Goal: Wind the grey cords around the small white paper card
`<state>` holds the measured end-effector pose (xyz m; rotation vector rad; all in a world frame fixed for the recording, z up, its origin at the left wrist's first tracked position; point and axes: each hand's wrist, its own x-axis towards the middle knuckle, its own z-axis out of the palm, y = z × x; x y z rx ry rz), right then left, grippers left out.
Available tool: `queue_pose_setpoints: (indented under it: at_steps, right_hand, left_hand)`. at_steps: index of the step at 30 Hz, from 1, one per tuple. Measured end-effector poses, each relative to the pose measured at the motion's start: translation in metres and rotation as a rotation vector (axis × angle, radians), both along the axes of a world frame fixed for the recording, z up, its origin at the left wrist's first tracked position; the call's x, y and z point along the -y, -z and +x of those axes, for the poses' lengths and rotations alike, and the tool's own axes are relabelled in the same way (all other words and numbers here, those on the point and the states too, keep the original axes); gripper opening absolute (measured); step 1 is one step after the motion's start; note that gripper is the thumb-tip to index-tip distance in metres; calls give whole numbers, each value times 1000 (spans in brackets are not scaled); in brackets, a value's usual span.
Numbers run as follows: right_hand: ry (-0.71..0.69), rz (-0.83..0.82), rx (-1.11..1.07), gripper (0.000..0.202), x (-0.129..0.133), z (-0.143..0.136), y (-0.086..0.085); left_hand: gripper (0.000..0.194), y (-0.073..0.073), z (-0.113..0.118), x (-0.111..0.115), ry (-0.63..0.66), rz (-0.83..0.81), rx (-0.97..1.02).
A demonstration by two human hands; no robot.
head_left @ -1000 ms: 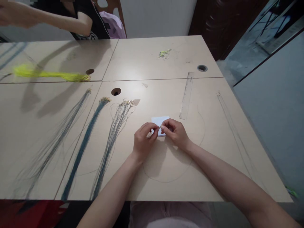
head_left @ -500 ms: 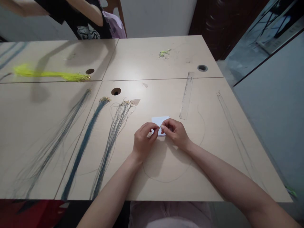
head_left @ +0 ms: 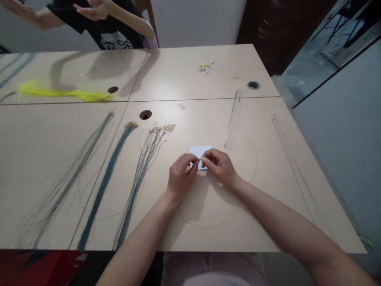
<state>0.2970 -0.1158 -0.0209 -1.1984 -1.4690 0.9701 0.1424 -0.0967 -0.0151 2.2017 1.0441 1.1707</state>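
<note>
Over a small white pad (head_left: 201, 151) my left hand (head_left: 183, 171) and my right hand (head_left: 220, 165) meet, fingertips almost touching. Each hand is closed in a pinch on the thin cord (head_left: 205, 228), whose loop curves over the table below and to the right of the hands. What else the fingertips hold is too small to make out. Left of my hands lies a bundle of grey-green cords (head_left: 139, 178) with gold-coloured ends. A clear ruler (head_left: 233, 120) rests beyond my right hand.
Further left are a dark blue bundle (head_left: 108, 184), another grey bundle (head_left: 80, 171) and a yellow bundle (head_left: 62, 92). Two thin cords (head_left: 293, 165) lie at the right. Yellow-green scraps (head_left: 206, 67) lie far back. A person in a black shirt (head_left: 119, 33) is across the table.
The person across the table has moved their arms, and one of their hands now shows in front of the black shirt. My hands have barely moved.
</note>
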Motion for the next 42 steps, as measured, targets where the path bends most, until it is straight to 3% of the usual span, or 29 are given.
queue_pose_setpoints:
  at_steps: [42]
  right_hand:
    - [-1, -14, -52, 10, -1, -1, 3]
  left_hand:
    - [11, 3, 1, -1, 4, 73, 19]
